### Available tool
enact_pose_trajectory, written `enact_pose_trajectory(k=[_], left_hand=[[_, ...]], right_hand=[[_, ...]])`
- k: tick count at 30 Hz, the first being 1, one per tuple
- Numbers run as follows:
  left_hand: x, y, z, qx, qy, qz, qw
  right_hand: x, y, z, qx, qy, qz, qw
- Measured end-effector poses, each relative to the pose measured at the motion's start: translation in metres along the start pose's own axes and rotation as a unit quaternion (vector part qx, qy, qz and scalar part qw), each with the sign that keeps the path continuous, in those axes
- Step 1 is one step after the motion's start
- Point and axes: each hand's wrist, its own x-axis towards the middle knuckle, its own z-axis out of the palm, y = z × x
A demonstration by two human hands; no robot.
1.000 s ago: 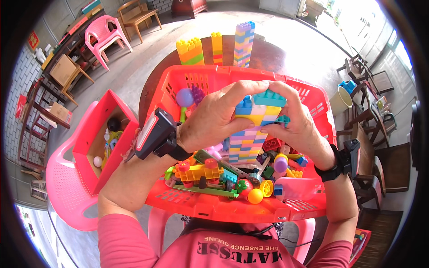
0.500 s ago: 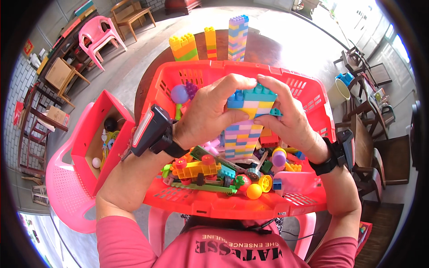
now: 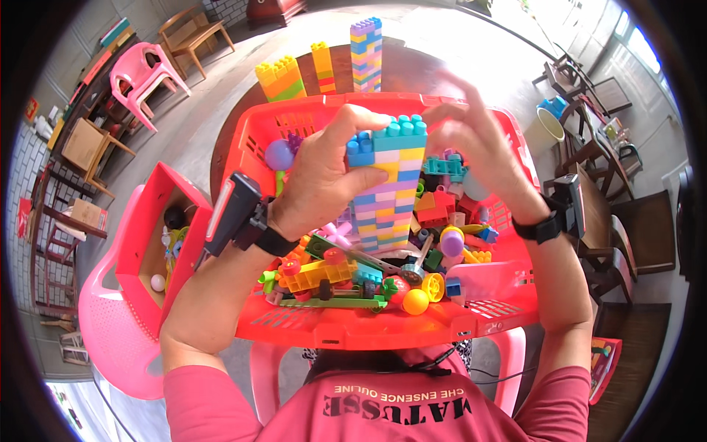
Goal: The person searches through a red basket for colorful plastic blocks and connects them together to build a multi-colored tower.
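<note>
A tall tower of toy building blocks (image 3: 386,195) in pastel pink, yellow, lilac and blue stands in the red plastic basket (image 3: 353,333), topped by teal blocks and a lower blue one. My left hand (image 3: 317,173) grips its upper left part, thumb across the near face and fingers over the top. To the tower's right, my right hand (image 3: 475,144) is raised, blurred by motion, with its fingers apart and nothing visible in them. Around the tower's foot lie loose toys: a yellow toy vehicle (image 3: 318,275), an orange ball (image 3: 415,301) and a purple-and-yellow piece (image 3: 452,241).
Behind the basket, a round brown table (image 3: 331,62) bears a tall pastel tower (image 3: 366,55) and two yellow-topped stacks. At left, a red box (image 3: 140,258) with toys sits on a pink chair (image 3: 110,335). Wooden chairs (image 3: 644,254) line the right side.
My right hand has come off the top of the tower and moved right, its fingers spreading. My left hand keeps its hold. The whole view has shifted slightly.
</note>
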Motion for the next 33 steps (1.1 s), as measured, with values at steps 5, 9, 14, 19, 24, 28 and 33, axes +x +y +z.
enact_pose_trajectory(k=[5, 9, 14, 19, 24, 28, 33], left_hand=[[0.001, 0.001, -0.001, -0.023, -0.005, -0.029, 0.999], [0.002, -0.001, -0.002, -0.031, 0.003, -0.026, 0.999], [0.005, -0.005, -0.004, -0.007, 0.000, -0.001, 1.000], [0.005, -0.003, -0.005, -0.026, -0.001, -0.056, 0.998], [0.004, -0.001, -0.005, -0.006, -0.008, -0.049, 0.999], [0.005, -0.002, -0.004, -0.031, -0.008, -0.053, 0.998], [0.004, 0.001, -0.011, -0.021, -0.051, -0.075, 0.996]], right_hand=[[0.006, 0.018, -0.052, -0.327, 0.049, 0.080, 0.940], [-0.005, 0.046, -0.068, -0.520, -0.149, 0.102, 0.835], [-0.017, 0.060, -0.054, -0.588, -0.193, 0.162, 0.769], [-0.013, 0.066, -0.041, -0.635, -0.169, 0.198, 0.728], [-0.006, 0.083, -0.046, -0.675, -0.036, 0.121, 0.727], [-0.010, 0.084, -0.054, -0.657, -0.093, 0.146, 0.734], [-0.007, 0.074, -0.047, -0.639, -0.113, 0.162, 0.744]])
